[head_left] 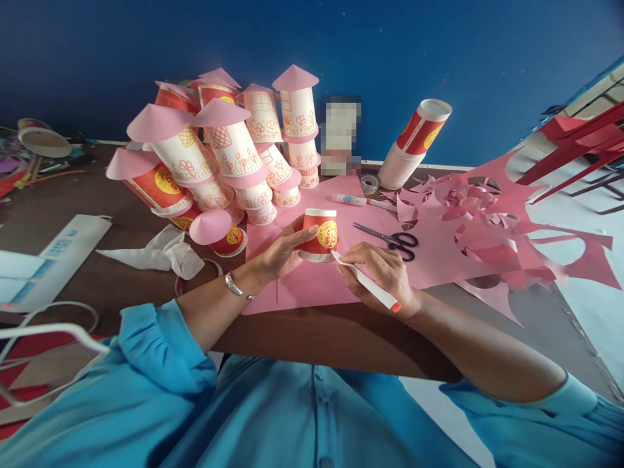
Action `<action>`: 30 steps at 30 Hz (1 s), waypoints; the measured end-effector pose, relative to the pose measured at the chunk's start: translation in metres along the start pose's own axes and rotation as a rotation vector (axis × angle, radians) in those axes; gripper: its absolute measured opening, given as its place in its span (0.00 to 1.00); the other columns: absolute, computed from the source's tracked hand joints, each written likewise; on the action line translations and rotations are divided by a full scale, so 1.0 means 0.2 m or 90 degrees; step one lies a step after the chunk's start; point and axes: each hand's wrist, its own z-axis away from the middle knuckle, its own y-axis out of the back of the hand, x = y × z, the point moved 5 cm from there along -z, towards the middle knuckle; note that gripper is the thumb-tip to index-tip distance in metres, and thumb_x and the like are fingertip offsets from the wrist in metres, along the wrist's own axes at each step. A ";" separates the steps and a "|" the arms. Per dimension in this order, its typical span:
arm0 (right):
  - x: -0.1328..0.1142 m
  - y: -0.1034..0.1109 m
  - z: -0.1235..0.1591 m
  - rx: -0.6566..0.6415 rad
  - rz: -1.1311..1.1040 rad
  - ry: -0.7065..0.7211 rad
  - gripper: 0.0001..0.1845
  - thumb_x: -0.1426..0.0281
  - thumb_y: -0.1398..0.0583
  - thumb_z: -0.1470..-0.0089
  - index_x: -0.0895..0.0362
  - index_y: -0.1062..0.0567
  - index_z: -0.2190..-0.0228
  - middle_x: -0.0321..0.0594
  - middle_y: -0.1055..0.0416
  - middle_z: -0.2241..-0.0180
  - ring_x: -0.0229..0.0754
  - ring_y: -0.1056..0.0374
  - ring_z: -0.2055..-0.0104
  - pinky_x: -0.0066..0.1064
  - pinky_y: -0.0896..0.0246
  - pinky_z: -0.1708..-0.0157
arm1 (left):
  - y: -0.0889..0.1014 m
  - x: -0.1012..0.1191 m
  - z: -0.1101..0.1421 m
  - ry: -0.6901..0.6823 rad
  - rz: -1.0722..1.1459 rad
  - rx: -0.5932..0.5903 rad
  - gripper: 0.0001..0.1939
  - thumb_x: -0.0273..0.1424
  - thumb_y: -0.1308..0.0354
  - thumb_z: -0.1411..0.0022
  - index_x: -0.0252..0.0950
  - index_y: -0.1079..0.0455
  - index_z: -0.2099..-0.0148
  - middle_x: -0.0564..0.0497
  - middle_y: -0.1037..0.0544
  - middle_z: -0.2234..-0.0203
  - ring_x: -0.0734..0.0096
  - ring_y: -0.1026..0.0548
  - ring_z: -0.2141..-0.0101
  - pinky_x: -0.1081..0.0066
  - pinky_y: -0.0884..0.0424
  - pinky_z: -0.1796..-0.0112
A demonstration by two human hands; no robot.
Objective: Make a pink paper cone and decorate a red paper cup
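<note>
Closest in, the right hand [385, 270] gripped a white marker [368, 288], its tip right by the lower rim of the red paper cup [316, 239]! The left hand [285, 252] had that cup held by thumb and fingers, mouth down, over the pink sheet [312, 289] on the brown table [302, 335]. Just beyond the right hand lay scissors [402, 246], pink offcuts [507, 227] spreading rightward. Farther back came a tape roll [369, 183], then decorated cup towers [236, 153] left, a cup stack [419, 133] right, and the blue wall [273, 32].

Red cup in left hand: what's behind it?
Pink paper shows beyond it. The red cup covers the patch directly behind, and any fingers of the left hand there.
</note>
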 end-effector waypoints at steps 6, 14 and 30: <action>0.00 0.00 0.00 -0.012 -0.002 0.000 0.10 0.78 0.35 0.34 0.51 0.26 0.59 0.32 0.20 0.72 0.40 0.20 0.73 0.28 0.28 0.72 | 0.01 -0.02 -0.01 0.003 0.009 0.004 0.28 0.48 0.24 0.37 0.39 0.22 0.41 0.45 0.13 0.54 0.49 0.15 0.50 0.57 0.18 0.51; 0.00 -0.01 0.02 -0.021 -0.001 -0.005 0.08 0.77 0.36 0.32 0.51 0.26 0.58 0.33 0.19 0.72 0.41 0.20 0.73 0.29 0.26 0.71 | 0.01 -0.02 -0.01 0.001 -0.002 0.001 0.29 0.49 0.25 0.36 0.41 0.22 0.39 0.44 0.14 0.52 0.47 0.16 0.46 0.55 0.17 0.50; -0.02 -0.01 0.01 -0.031 -0.023 0.017 0.08 0.77 0.36 0.32 0.52 0.27 0.57 0.35 0.19 0.71 0.41 0.20 0.72 0.29 0.28 0.72 | -0.01 0.00 0.00 -0.004 -0.020 -0.008 0.26 0.47 0.28 0.32 0.40 0.23 0.38 0.44 0.14 0.50 0.46 0.16 0.45 0.56 0.18 0.48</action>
